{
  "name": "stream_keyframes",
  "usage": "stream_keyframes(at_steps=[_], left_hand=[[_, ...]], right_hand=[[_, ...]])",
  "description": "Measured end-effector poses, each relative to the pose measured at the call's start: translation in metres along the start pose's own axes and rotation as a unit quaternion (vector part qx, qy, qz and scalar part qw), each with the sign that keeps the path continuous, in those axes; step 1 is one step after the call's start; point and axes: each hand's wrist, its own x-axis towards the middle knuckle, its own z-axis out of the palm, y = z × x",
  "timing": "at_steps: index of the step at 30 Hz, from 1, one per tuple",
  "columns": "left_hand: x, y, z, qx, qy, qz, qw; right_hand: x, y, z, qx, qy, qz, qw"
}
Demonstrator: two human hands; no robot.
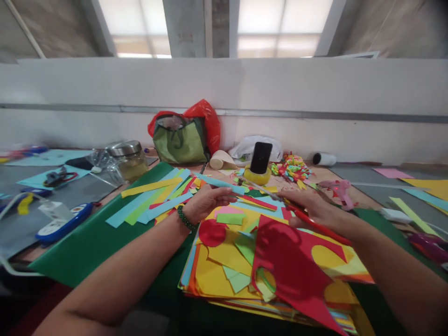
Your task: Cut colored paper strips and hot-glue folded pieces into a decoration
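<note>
A light blue paper strip (pixel 219 182) is pinched in my left hand (pixel 208 201), which wears a green bead bracelet. My right hand (pixel 315 207) grips scissors (pixel 318 226) with long red handles, their blades pointing left toward the strip's end. Whether the blades touch the strip I cannot tell. Below both hands lies a thick stack of coloured paper (pixel 213 259), mostly yellow on top. A red sheet with round cutouts (pixel 280 247), a red paper circle (pixel 212 233) and green scraps (pixel 238 278) rest on it. Several blue, green and yellow strips (pixel 150 198) lie left of my left hand.
Behind the paper, a phone (pixel 261 157) stands on a yellow tape roll (pixel 257 176). A pink glue gun (pixel 341 192) lies at right. At left are a glass jar (pixel 129 163) and a blue-white power strip (pixel 66 223). A green bag (pixel 180 141) leans by the wall.
</note>
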Motion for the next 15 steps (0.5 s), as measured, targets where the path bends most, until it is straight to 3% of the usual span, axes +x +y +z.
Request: stream_keyframes(at_steps=[4,15], left_hand=[[0.002,0.000,-0.003,0.019,-0.003,-0.008,1.000],[0.000,0.001,0.005,-0.009,0.031,-0.026,0.999]], right_hand=[[-0.001,0.007,0.007,0.016,-0.058,0.025,0.998],[-0.003,-0.006,-0.001,0.020,-0.088,0.040,0.995]])
